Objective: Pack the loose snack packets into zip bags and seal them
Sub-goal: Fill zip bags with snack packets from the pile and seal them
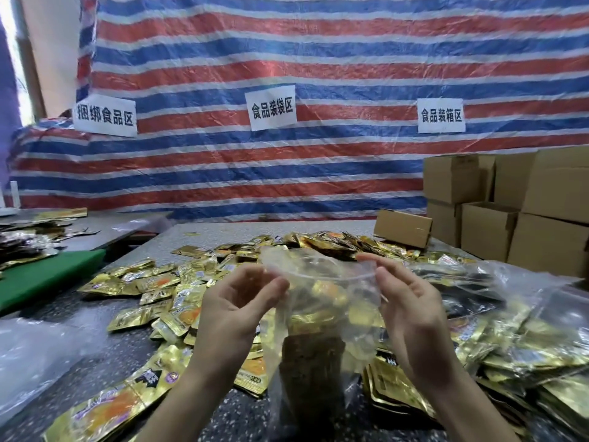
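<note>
Zip bag [318, 301]: clear plastic, held above the counter [105, 355] in front of the person. Long axis upright, mouth on top and gaping open. Contents: gold snack packets [328, 291], stacked in its lower part.

Left hand [236, 311]: pinched the left end of the mouth rim. Right hand [411, 311]: pinched the right end.

Loose packets [165, 291]: strewn over the counter around and behind the bag. Filled clear bags [510, 330]: piled just right.

Cardboard boxes [541, 218]: stacked far right. Striped tarp [255, 170]: hung behind.
</note>
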Motion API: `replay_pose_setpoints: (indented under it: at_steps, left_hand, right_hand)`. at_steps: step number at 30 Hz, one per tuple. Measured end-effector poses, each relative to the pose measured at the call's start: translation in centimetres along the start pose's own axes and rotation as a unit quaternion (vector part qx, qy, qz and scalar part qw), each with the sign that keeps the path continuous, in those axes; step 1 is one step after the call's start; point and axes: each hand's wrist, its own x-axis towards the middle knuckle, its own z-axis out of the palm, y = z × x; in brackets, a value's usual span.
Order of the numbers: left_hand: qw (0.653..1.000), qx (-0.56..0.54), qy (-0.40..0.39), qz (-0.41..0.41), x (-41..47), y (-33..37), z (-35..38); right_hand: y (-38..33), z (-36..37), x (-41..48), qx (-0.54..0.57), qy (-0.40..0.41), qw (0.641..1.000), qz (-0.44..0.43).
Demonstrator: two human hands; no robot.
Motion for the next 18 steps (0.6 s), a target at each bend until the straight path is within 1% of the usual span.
replay_pose_setpoints:
  at_steps: [3,6,7,9,11,13,15,18]
  left_hand:
    - [1.000,-0.020,0.006,0.010,0.1,0.2,0.0]
    - [0.998,-0.053,0.017,0.014,0.4,0.2,-0.6]
    - [0.998,-0.064,0.021,0.016,0.5,0.1,-0.9]
    - [0.997,-0.078,0.010,0.023,0.7,0.1,-1.2]
    - [0.996,-0.081,-0.010,0.034,0.8,0.1,-1.2]
    - [0.995,-0.076,-0.028,0.053,0.9,0.3,-1.2]
    - [0.994,-0.057,-0.042,0.082,0.9,0.5,-1.4]
    - [0.993,-0.024,-0.029,0.115,0.7,0.4,-1.7]
  right_hand:
    - [-0.3,-0.1,-0.4,-0.049,-0.001,0.999,-0.014]
    - [-0.6,0.0,-0.3,-0.068,0.061,0.995,-0.051]
    - [-0.9,0.0,-0.2,-0.061,0.089,0.992,-0.069]
    - [-1.6,0.1,0.1,-0.082,0.127,0.981,-0.124]
    - [-2.2,0.6,0.5,-0.117,0.131,0.968,-0.177]
    - [-2.5,1.2,0.8,-0.141,0.128,0.959,-0.208]
    - [-2.5,1.6,0.9,-0.155,0.135,0.954,-0.217]
    - [-2.2,1.4,0.7,-0.128,0.154,0.960,-0.196]
